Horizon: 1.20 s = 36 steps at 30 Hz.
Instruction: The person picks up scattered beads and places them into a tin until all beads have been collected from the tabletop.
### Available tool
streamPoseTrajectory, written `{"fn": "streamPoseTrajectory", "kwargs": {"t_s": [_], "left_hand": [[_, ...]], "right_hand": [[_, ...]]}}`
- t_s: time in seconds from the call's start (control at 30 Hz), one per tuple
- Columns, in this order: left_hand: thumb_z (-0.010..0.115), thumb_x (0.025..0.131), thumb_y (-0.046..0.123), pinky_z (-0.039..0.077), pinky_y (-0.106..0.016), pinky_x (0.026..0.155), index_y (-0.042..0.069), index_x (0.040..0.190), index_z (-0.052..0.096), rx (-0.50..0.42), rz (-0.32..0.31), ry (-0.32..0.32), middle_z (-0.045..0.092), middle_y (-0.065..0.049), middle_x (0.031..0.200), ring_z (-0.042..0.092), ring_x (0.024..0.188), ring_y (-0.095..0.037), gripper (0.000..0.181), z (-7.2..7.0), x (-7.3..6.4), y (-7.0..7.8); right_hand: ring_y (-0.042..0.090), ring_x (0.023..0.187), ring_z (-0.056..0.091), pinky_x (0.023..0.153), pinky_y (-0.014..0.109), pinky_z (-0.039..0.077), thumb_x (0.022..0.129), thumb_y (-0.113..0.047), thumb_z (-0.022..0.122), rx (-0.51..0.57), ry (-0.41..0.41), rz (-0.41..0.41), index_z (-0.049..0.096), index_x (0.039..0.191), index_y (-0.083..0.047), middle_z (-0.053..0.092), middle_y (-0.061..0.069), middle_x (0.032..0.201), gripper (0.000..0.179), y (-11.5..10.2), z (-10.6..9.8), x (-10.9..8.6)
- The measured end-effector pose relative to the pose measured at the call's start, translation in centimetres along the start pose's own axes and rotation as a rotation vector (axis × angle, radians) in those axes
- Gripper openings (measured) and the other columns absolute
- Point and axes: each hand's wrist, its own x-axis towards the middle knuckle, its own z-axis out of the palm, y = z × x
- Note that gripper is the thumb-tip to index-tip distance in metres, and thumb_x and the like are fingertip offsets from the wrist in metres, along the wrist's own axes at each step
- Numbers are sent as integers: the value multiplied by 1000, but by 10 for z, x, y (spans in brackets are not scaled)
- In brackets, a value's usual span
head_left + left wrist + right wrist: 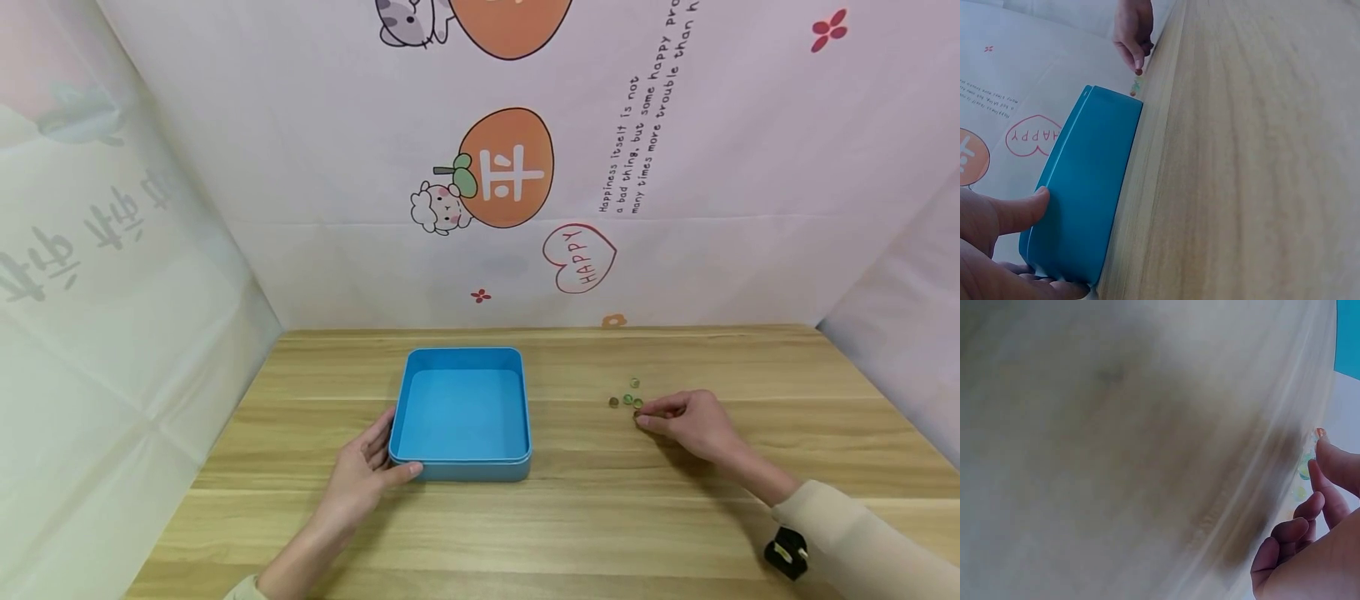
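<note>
A blue open-topped box [461, 471] stands on the wooden table, its inside bare. My left hand [360, 477] grips its near left corner, thumb on the front wall and fingers along the left side. To the right of the box, my right hand [693, 423] pinches a brownish glass marble [1139, 72] between thumb and fingertips, low over the table. Close by lie several more marbles: a brown marble [613, 402], a green marble [628, 400] and a pale marble [634, 383]. In the right wrist view the pinched marble [1320, 432] shows at the thumb tip.
The wooden table [585, 533] ends at a printed cloth backdrop [337, 275] behind, with a cloth wall [112, 375] on the left and another on the right. A small black device [786, 553] sits at the right sleeve.
</note>
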Motion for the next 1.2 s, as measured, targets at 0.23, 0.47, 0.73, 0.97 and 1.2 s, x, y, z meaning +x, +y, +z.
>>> {"fn": "streamPoseTrajectory", "kwargs": {"t_s": [0.23,0.47,0.73,0.97,1.2], "left_hand": [[85,88,0,39,-47,116,2,165,29,-7,-7,1,27,-24,168,31,152,-41,95,0,0,0],[85,88,1,38,-47,116,2,165,29,-9,1,-3,27,-23,168,30,152,-40,95,-1,0,-2],[85,88,1,38,-48,116,2,165,29,-6,-1,-1,27,-24,168,30,152,-40,96,-1,0,-2],[85,88,2,38,-48,116,2,165,29,-7,2,-6,27,-24,168,30,152,-40,96,-1,0,-1],[86,88,2,39,-48,116,2,165,29,-3,2,-2,27,-24,168,31,152,-41,96,-1,0,-2]], "right_hand": [[20,77,53,57,27,42,94,-27,83,38,-16,12,83,109,-4,76,10,104,28,-6,-4,-1],[18,71,48,52,28,37,94,-29,83,32,-9,12,84,109,-7,73,7,97,27,-13,-6,1],[19,73,47,54,27,36,94,-26,83,48,14,-10,84,108,-7,66,6,86,24,-29,-12,6],[19,74,47,55,27,35,94,-24,84,77,29,-45,84,108,-5,68,7,88,24,-40,-15,7],[19,78,47,60,26,38,94,-26,83,139,10,-3,83,112,-6,72,7,98,27,-54,-20,8]]}}
